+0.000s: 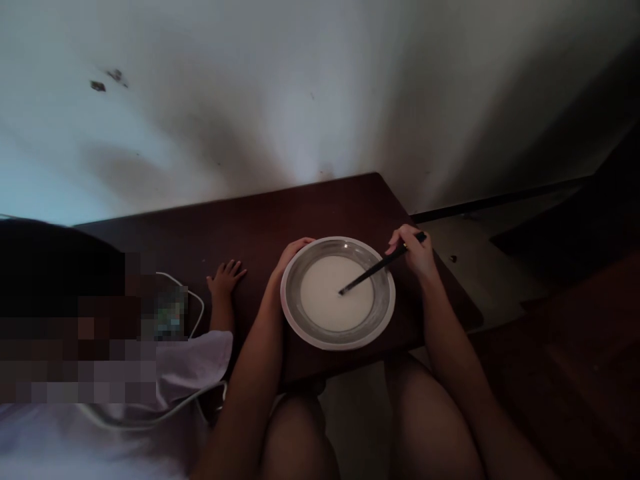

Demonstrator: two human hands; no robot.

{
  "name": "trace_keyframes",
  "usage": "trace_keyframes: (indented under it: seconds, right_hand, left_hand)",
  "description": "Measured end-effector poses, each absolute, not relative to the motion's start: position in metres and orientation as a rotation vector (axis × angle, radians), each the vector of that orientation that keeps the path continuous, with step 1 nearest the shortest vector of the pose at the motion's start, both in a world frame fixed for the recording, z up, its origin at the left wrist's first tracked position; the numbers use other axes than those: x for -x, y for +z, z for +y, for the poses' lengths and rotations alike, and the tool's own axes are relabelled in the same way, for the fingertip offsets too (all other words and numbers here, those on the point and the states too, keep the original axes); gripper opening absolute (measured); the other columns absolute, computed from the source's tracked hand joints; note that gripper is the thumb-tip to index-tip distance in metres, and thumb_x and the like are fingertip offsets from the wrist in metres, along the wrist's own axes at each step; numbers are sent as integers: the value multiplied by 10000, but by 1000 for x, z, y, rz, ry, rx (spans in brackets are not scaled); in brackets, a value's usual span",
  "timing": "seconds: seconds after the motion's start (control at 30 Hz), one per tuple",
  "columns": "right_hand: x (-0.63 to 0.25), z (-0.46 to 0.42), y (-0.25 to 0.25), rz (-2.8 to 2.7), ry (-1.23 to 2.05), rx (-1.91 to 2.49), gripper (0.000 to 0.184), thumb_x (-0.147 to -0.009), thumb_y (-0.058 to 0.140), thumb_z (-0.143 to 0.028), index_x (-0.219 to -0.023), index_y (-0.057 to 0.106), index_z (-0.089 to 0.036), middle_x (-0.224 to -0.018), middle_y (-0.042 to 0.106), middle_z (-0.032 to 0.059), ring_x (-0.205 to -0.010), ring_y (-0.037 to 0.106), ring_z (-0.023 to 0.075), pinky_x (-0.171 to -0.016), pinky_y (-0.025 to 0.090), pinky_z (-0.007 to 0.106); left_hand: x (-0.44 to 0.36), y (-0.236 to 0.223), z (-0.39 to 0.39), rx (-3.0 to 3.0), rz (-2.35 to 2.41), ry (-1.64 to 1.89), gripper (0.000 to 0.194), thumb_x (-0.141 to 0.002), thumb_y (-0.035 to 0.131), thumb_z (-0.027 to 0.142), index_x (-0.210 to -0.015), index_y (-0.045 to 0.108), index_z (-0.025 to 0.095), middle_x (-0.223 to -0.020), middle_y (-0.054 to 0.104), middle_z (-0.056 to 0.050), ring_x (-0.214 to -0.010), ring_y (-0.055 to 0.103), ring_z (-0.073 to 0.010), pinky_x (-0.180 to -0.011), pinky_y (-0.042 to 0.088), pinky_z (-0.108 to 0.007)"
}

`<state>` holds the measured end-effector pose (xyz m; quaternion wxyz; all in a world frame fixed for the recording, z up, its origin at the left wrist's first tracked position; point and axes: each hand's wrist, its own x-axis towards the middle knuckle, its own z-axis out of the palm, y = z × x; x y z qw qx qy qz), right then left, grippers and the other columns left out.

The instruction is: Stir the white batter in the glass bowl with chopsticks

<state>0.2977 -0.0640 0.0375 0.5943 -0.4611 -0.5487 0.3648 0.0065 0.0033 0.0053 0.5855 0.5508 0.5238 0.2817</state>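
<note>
A round metal bowl (383,313) filled with a white liquid sits on a dark wooden table (200,243) in front of me. My left hand (289,257) curls around the bowl's far left rim and holds it. In my right hand (416,250), closed at the bowl's upper right, is a dark utensil (377,267). The utensil slants down to the left and its tip dips into the white liquid near the bowl's middle.
Another person sits at my left in a light shirt, with a small hand (225,275) lying flat on the table. A white cable (193,303) loops near that person. A pale wall (300,100) rises behind the table. My bare knees show below the table edge.
</note>
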Motion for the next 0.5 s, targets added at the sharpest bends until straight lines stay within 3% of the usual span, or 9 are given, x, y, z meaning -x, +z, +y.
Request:
trace_keyframes:
  seconds: [0.17, 0.33, 0.5]
  right_hand:
    - [-295, -65, 38, -1358, 848, 1091, 463, -849, 607, -649, -680, 688, -226, -605, 683, 9, -610, 681, 174, -642, 546, 309]
    - [-297, -65, 39, -1288, 855, 1081, 476, -863, 591, -637, -640, 661, -222, -531, 636, -6, -515, 640, 160, -571, 522, 294]
    - [-296, -65, 41, -1382, 874, 1071, 438, -856, 621, -613, -683, 702, -218, -628, 704, 16, -638, 687, 175, -670, 551, 305]
  left_hand:
    - [-5, 3, 2, -1302, 1077, 768, 188, -785, 554, 349, -834, 685, 224, -1031, 728, -58, -1080, 583, -290, -909, 435, -383]
    - [-6, 4, 0, -1294, 1062, 769, 171, -793, 548, 348, -825, 665, 228, -1017, 722, -39, -1087, 585, -276, -902, 435, -371]
    - [-4, 8, 0, -1319, 1094, 747, 186, -796, 526, 329, -839, 671, 221, -1034, 723, -56, -1116, 567, -285, -920, 415, -383]
